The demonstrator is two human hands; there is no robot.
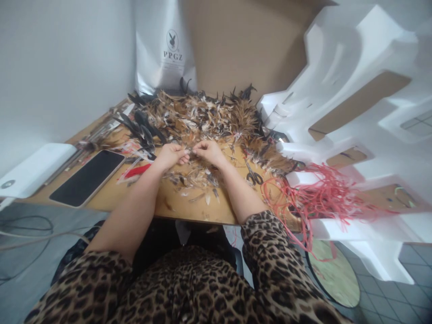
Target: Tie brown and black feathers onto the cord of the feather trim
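My left hand (pixel 171 156) and my right hand (pixel 209 153) meet over the middle of the wooden table, fingertips almost touching. Both are closed in a pinch. A small brown feather (pixel 189 140) seems to stand between the fingertips, though the fingers hide most of it. Behind them spreads a large heap of brown, white and black feathers (pixel 199 112). Loose feather scraps (pixel 194 180) lie scattered under and in front of my hands. Left of my left hand are long black feathers (pixel 143 130) and a red bundle (pixel 137 171). Black-handled scissors (pixel 253 175) lie right of my right hand.
A phone (pixel 88 177) and a white box-shaped device (pixel 37 170) occupy the table's left side, near thin sticks (pixel 84 144). Tangled pink-red ribbon (pixel 320 193) hangs over white foam packaging (pixel 364 112) at the right. A silver bag (pixel 162 54) stands at the back.
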